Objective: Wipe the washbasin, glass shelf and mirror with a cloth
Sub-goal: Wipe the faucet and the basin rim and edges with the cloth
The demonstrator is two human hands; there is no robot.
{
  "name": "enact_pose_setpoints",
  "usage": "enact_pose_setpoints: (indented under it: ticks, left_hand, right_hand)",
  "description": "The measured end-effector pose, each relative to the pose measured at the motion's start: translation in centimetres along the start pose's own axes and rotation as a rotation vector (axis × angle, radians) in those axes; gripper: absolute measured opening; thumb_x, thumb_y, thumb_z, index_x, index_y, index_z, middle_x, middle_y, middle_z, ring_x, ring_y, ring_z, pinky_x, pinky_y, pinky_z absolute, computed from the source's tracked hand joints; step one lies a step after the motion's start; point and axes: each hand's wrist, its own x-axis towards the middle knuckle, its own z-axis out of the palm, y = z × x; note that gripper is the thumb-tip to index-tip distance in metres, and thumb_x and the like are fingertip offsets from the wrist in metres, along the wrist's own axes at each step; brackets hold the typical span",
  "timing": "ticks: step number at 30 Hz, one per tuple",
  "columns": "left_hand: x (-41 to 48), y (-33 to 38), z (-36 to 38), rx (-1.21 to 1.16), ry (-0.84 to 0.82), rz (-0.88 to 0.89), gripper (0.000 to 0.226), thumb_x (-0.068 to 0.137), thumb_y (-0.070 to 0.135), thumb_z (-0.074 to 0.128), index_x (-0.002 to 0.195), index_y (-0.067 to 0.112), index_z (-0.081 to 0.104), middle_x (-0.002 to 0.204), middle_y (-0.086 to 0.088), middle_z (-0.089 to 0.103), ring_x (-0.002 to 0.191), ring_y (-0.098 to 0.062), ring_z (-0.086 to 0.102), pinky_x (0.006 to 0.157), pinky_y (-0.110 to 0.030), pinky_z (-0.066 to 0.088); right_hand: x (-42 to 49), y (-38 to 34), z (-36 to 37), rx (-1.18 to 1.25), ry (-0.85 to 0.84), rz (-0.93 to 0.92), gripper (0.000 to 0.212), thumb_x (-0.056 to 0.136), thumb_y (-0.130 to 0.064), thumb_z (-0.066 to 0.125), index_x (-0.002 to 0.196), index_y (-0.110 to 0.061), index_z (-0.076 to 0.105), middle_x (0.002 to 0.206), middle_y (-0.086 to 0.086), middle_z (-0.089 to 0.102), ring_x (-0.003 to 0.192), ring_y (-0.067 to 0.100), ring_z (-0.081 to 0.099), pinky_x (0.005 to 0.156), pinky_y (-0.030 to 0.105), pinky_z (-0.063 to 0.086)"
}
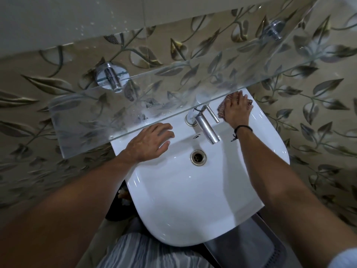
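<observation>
Right hand (236, 111), fingers spread, pressed the cloth (222, 110) flat onto the washbasin (183, 200); tap (206, 126) stood between it and the spread left hand (150, 141).

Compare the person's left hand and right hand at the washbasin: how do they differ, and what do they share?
The left hand is bare and empty; the right hand presses a reddish cloth. The left hand lies left of the tap, the right hand to its right, farther back. Only the right wrist wears a black band. Both rest on the white washbasin.
</observation>
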Motion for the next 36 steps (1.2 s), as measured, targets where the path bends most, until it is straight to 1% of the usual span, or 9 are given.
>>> enact_pose_setpoints:
  ticks: [4,8,11,16,18,21,28,33,36]
  left_hand:
    - [0.2,0.0,-0.2,-0.001,0.028,0.033,0.028,0.1,0.033,0.048,0.12,0.022,0.064,0.137,0.0,0.056,0.125,-0.018,0.046,0.099,-0.028,0.035]
    - [0.2,0.1,-0.2,0.002,0.036,0.042,0.027,0.099,0.031,0.049,0.119,0.021,0.065,0.136,-0.002,0.057,0.123,-0.018,0.045,0.098,-0.027,0.034]
    - [0.2,0.0,-0.2,-0.003,0.026,0.039,0.029,0.1,0.033,0.047,0.12,0.022,0.064,0.137,-0.001,0.057,0.124,-0.018,0.045,0.098,-0.027,0.034]
    - [0.1,0.1,-0.2,-0.005,0.0,0.015,0.03,0.101,0.035,0.044,0.121,0.023,0.064,0.138,0.0,0.055,0.124,-0.021,0.049,0.1,-0.03,0.035]
    - [0.0,0.0,-0.1,-0.004,-0.003,0.013,0.03,0.101,0.035,0.044,0.122,0.024,0.063,0.139,0.001,0.055,0.125,-0.022,0.049,0.101,-0.031,0.035]
    - [0.0,0.0,0.0,-0.008,-0.007,-0.001,0.03,0.101,0.036,0.044,0.123,0.026,0.062,0.14,0.002,0.054,0.127,-0.022,0.049,0.101,-0.033,0.038]
    - [-0.1,-0.1,0.1,0.0,-0.006,0.012,0.029,0.101,0.035,0.046,0.123,0.025,0.062,0.14,0.002,0.053,0.127,-0.022,0.048,0.101,-0.032,0.036]
    - [0.0,-0.3,0.1,-0.006,-0.001,0.007,0.029,0.101,0.035,0.046,0.123,0.025,0.062,0.14,0.002,0.054,0.127,-0.021,0.049,0.101,-0.034,0.039]
    - [0.0,-0.1,0.0,-0.01,0.009,0.025,0.03,0.101,0.036,0.044,0.122,0.024,0.063,0.139,0.001,0.055,0.126,-0.02,0.048,0.102,-0.03,0.036]
  right_hand:
    - [2.3,2.0,-0.8,-0.101,-0.014,0.015,0.064,0.1,-0.035,0.015,0.159,-0.008,0.016,0.167,0.015,0.009,0.155,0.032,0.002,0.121,0.059,0.0]
    - [1.8,0.0,-0.7,-0.035,-0.024,0.144,0.059,0.107,-0.032,0.02,0.161,-0.011,0.008,0.169,0.008,0.001,0.155,0.024,-0.005,0.122,0.054,-0.007]
    - [0.0,-2.8,-0.1,0.006,-0.026,0.197,0.061,0.108,-0.036,0.019,0.16,-0.008,0.006,0.169,0.01,-0.001,0.155,0.026,-0.004,0.121,0.058,-0.004]
    - [-5.3,-4.0,2.1,-0.022,0.035,-0.112,0.07,0.105,-0.042,0.041,0.16,-0.008,0.014,0.168,0.011,0.008,0.155,0.028,0.004,0.122,0.052,-0.005]
    - [-5.7,-3.3,2.1,-0.034,0.02,-0.19,0.068,0.105,-0.039,0.039,0.16,-0.009,0.014,0.168,0.011,0.007,0.155,0.028,0.003,0.122,0.049,-0.007]
    - [-4.7,-2.5,1.1,-0.085,0.006,-0.242,0.068,0.102,-0.042,0.023,0.159,-0.007,0.016,0.167,0.012,0.012,0.155,0.029,0.01,0.123,0.053,0.002]
    - [0.7,0.6,-0.1,-0.092,0.011,-0.073,0.078,0.091,-0.039,0.0,0.158,0.0,0.015,0.166,0.018,0.012,0.154,0.033,0.008,0.121,0.059,0.002]
    - [2.2,1.5,-1.1,-0.139,0.048,-0.028,0.069,0.098,-0.034,0.014,0.157,0.0,0.017,0.166,0.017,0.013,0.155,0.031,0.004,0.124,0.055,-0.001]
    - [2.2,1.9,-1.0,-0.111,0.054,-0.001,0.067,0.101,-0.038,0.014,0.159,-0.005,0.015,0.168,0.012,0.01,0.155,0.028,0.002,0.124,0.052,-0.003]
